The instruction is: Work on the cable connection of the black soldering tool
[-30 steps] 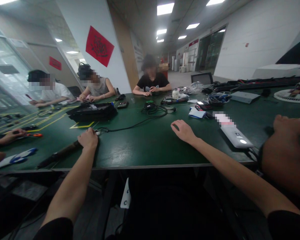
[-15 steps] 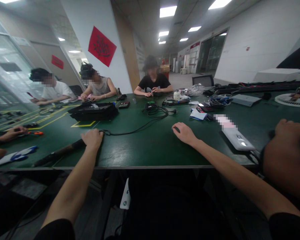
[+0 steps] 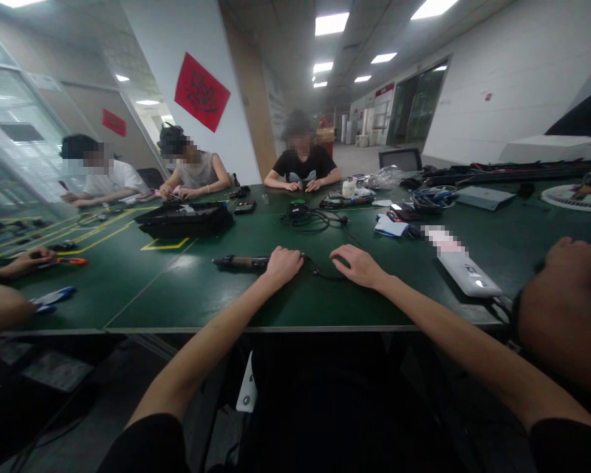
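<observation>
Well behind the left fingers (image 3: 293, 256), a black left sleeve (image 3: 145, 450) is ending in a plain hem; a matching right sleeve (image 3: 569, 450) is sitting well behind the right fingers (image 3: 342, 253). Dark clothing (image 3: 325, 414) is showing between both sleeves, shadow hiding its details.

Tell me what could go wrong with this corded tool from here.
The cord could catch: it runs from the left hand, which holds the dark tool, to the right hand, where it passes out of sight. The coiled cable beyond lies in overlapping loops, so a pull might tangle it.
</observation>
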Available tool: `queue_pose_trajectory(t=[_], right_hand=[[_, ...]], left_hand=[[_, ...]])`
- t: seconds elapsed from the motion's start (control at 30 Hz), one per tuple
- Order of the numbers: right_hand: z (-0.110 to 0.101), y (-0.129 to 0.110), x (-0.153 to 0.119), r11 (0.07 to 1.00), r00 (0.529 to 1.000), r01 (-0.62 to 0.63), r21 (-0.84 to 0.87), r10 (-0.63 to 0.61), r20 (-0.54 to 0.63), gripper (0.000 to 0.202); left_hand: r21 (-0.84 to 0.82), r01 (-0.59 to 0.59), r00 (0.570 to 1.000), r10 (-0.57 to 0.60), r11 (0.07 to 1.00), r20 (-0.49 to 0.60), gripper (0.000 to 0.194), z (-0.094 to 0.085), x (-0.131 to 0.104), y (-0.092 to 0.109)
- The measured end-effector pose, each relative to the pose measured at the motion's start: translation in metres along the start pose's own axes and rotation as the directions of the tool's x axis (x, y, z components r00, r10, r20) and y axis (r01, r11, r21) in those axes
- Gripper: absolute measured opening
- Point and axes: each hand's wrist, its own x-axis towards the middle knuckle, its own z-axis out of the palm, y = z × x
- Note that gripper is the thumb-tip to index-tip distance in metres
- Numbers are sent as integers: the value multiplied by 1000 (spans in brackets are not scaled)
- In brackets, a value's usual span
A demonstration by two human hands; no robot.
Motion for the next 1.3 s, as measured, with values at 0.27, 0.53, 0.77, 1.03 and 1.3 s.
queue_pose_trajectory(t=[0.27,0.53,0.77,1.03,1.3], right_hand=[[6,0,-4,978,993,-77,-193,93,74,16],[0,-3,-2,977,987,-95,-193,117,108,9],[1,-13,-2,989,989,-29,-142,50,142,14],[10,-19,1,983,981,-181,24,179,70,16],[16,-13,6,953,976,-205,225,181,121,14]], left_hand=[[-93,-273,958,261,958,-122,27,-8,19,63],[-350,-240,950,145,906,-276,26,-23,8,12],[-471,-271,958,185,840,-221,41,-21,7,4],[-424,-345,932,253,837,-260,25,-27,3,19],[-396,-409,913,361,822,-192,32,-29,0,27]])
